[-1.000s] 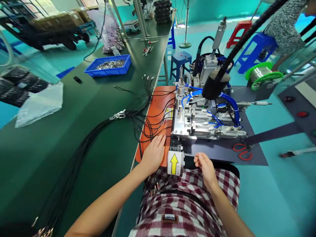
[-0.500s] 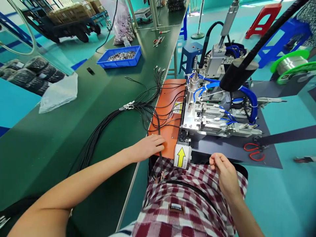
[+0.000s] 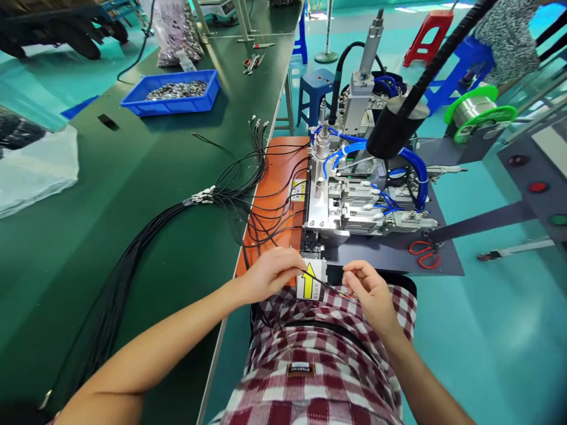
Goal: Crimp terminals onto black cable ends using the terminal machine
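My left hand (image 3: 278,275) pinches a thin black cable (image 3: 319,281) between thumb and fingertips, just over the front edge of the orange board (image 3: 283,150). The cable's free end points right and shows thin coloured wires (image 3: 346,296), orange-red in part. My right hand (image 3: 370,292) is closed at the fingertips, right beside those wire ends; whether it grips anything is hidden. Several more black cables fan across the board from a bundle (image 3: 153,227) with metal connectors (image 3: 201,196) on the green table. Close by is a white block with a yellow arrow (image 3: 308,285).
A metal machine (image 3: 354,195) with blue air tubes stands right of the board. Red-handled scissors (image 3: 425,254) lie on its grey base. A blue tray (image 3: 170,106) of small metal parts sits on the green table (image 3: 146,159). A wire spool (image 3: 478,112) is farther right.
My left hand has lifted a cable and swung its end to the right, toward my right hand. My view has shifted to the right.
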{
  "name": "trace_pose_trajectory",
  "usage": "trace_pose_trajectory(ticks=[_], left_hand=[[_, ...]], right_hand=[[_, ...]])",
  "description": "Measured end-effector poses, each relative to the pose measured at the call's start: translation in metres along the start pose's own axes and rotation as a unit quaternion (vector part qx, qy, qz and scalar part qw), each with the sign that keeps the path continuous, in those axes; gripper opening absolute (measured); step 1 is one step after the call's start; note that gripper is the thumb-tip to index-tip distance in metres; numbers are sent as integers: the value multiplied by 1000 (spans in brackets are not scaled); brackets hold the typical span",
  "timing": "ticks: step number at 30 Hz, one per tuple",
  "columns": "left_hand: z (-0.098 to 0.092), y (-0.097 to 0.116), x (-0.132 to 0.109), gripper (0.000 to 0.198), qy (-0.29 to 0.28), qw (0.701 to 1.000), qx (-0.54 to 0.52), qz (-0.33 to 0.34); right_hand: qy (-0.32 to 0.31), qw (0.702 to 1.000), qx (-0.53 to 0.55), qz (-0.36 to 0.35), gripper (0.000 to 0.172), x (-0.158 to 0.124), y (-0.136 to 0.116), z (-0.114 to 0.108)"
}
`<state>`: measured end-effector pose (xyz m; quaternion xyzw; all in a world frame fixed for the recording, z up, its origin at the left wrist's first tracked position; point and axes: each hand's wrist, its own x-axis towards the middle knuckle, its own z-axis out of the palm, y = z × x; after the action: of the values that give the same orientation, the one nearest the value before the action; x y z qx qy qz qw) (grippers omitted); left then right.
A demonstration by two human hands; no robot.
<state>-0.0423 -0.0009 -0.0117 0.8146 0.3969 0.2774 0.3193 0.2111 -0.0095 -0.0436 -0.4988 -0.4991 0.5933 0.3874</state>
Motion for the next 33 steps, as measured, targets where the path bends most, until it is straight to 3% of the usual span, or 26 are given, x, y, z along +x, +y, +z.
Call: trace_pose_trajectory(ticks=[4, 7, 12, 18, 22, 27, 33], left_hand=[[30, 12, 11, 16, 22, 999, -25, -18], [30, 15, 4, 16, 30, 997, -7, -71], [20, 25, -7, 13, -5, 987, 16, -162], [37, 38, 17, 20, 16, 949, -215, -232], [42, 37, 29, 17, 19, 930, -270, -248], [36, 37, 39, 19, -13, 909, -315, -274], [39, 34, 40, 13, 63, 905, -307, -288]], right_hand=[[-20, 998, -32, -45, 19, 0, -4, 4], [-20, 999, 19, -42, 26, 1, -3, 5], [27, 993, 115, -10, 11, 12, -1, 20], [-9, 994, 29, -104, 2, 17, -6, 24], [-12, 997, 47, -61, 6, 17, -11, 11], [-15, 995, 49, -89, 5, 21, -13, 4], [-10, 993, 114, -4, 10, 22, -11, 1]])
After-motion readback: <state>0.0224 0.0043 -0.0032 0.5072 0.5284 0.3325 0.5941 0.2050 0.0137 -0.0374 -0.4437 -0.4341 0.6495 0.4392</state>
